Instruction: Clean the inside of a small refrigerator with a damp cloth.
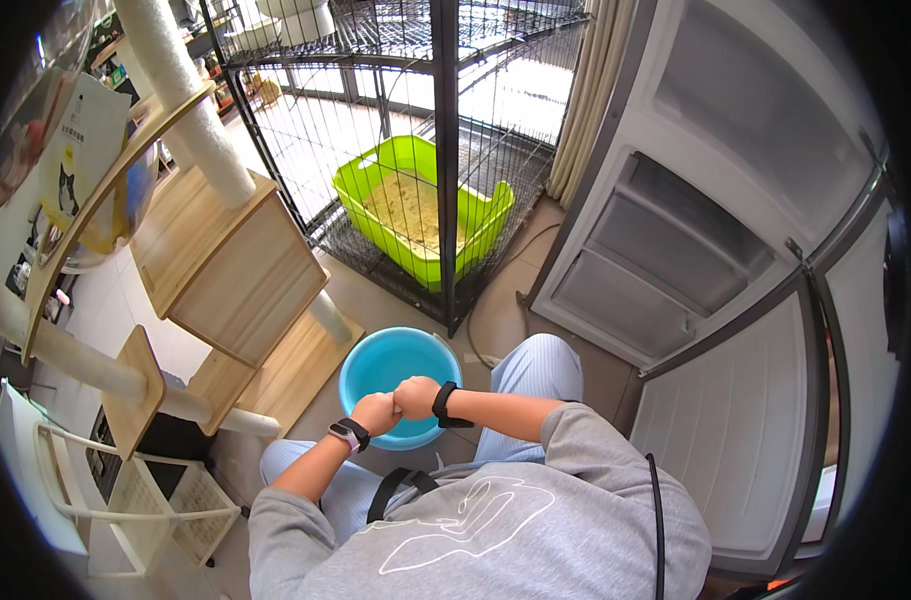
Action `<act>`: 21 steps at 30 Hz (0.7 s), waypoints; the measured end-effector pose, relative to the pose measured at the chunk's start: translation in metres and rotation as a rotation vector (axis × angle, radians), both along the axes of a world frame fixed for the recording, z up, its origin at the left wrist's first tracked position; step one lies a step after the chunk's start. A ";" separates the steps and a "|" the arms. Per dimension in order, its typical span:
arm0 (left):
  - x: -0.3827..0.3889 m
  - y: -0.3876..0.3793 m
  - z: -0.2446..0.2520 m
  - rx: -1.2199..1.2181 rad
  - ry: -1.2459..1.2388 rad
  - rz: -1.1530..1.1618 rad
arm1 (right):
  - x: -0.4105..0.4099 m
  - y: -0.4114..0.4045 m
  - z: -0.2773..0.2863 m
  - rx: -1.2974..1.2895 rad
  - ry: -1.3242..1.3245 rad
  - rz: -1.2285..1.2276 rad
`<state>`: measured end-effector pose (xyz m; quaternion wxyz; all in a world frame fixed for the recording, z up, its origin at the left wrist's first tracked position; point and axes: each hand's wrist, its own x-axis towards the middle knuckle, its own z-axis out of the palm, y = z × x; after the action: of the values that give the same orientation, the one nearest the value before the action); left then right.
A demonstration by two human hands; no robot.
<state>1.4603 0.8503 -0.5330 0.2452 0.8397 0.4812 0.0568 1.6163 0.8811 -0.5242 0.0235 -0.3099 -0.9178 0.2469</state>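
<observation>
A light-blue plastic bucket point(362, 360) with water in it stands on the tiled floor between my knees. Over its near half, my left hand point(376, 413) and my right hand point(416, 397) are closed into fists that meet thumb to thumb. A bit of something pale point(398, 410) shows between them; the fingers hide nearly all of it, and its kind cannot be made out. Both wrists wear dark bands, with a fitness tracker point(343, 433) on the left.
Ahead stands a black wire pet cage point(446, 225) holding a green litter box point(425, 266) with litter. To the left rises a wooden cat tree point(245, 300); nearer is a white wheeled cart point(148, 510). An open refrigerator point(575, 300) with its door point(733, 427) swung out is at right. A cable point(470, 330) crosses the floor.
</observation>
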 end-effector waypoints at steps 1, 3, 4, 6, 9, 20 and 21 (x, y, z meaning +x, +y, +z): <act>0.000 -0.001 0.000 0.012 0.030 -0.039 | -0.001 0.000 -0.002 -0.001 0.000 0.004; -0.001 -0.001 -0.003 0.024 0.038 -0.036 | -0.003 0.002 -0.007 -0.146 -0.025 -0.034; -0.002 0.000 -0.005 0.037 0.047 -0.036 | -0.004 0.002 -0.009 -0.146 -0.026 -0.031; -0.002 0.000 -0.011 0.063 0.045 -0.021 | -0.004 0.003 -0.013 -0.206 -0.013 -0.070; -0.002 0.001 -0.013 0.125 0.057 -0.024 | -0.005 0.006 -0.018 -0.230 -0.021 -0.066; -0.008 0.001 0.010 -0.240 0.112 0.205 | 0.009 0.013 -0.056 -0.252 0.193 -0.412; -0.014 -0.002 0.006 -0.225 0.068 0.240 | 0.009 0.017 -0.076 -0.012 0.268 -0.418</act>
<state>1.4465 0.8484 -0.5274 0.3128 0.7449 0.5893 0.0029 1.6258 0.8984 -0.6005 0.1937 -0.4575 -0.8211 0.2809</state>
